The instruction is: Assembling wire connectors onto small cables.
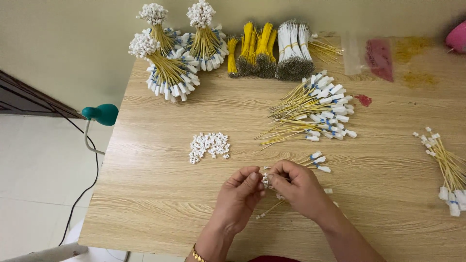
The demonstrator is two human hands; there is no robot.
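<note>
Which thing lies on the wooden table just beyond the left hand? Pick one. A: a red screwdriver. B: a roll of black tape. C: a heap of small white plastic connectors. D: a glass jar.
C: the heap of small white plastic connectors lies on the wooden table just beyond the left hand.

We see a wooden table [160,204] standing against a pale wall [73,43]. At its back edge lie tied bundles of yellow wires [257,48] beside a white-wire bundle [292,51]. Further right we see a clear plastic bag [351,54], a red bag [379,58] and something pink [457,37] at the corner. Left of the table, a green lamp head [102,114] hangs over the light floor [34,179], its black cable [85,189] trailing down.
</note>
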